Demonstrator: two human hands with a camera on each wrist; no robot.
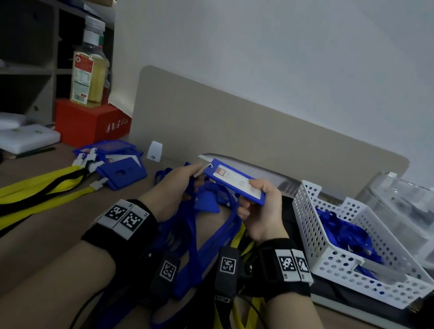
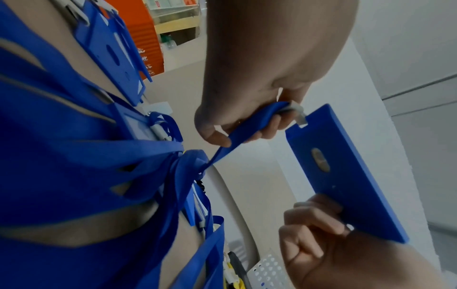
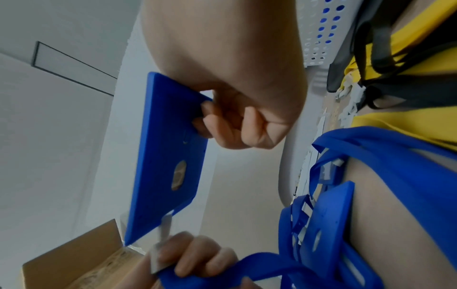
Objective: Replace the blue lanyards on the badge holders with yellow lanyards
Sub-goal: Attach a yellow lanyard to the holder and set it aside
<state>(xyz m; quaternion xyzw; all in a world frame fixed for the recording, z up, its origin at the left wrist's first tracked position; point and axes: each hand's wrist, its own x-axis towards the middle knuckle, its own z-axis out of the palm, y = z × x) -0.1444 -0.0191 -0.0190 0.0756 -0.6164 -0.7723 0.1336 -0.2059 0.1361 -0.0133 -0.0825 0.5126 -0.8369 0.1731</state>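
- Head view: my right hand (image 1: 260,209) grips the blue badge holder (image 1: 236,181) above the desk's middle, keeping it steady while my left hand (image 1: 175,186) pinches its clip (image 1: 207,169). Yellow lanyards (image 1: 34,185) wait toward the left edge.
- Left wrist view: my fingers (image 2: 269,127) curl round the blue lanyard (image 2: 249,129) just beside the clip, for leverage.
- Right wrist view: my fingertips (image 3: 210,121) clamp the holder's far end, leaving the clip slot free.

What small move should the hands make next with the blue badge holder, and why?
Probably the left hand should pull the clip of the blue lanyard out of the slot of the badge holder. The right hand steadies the holder, and the clip looks still hooked in.
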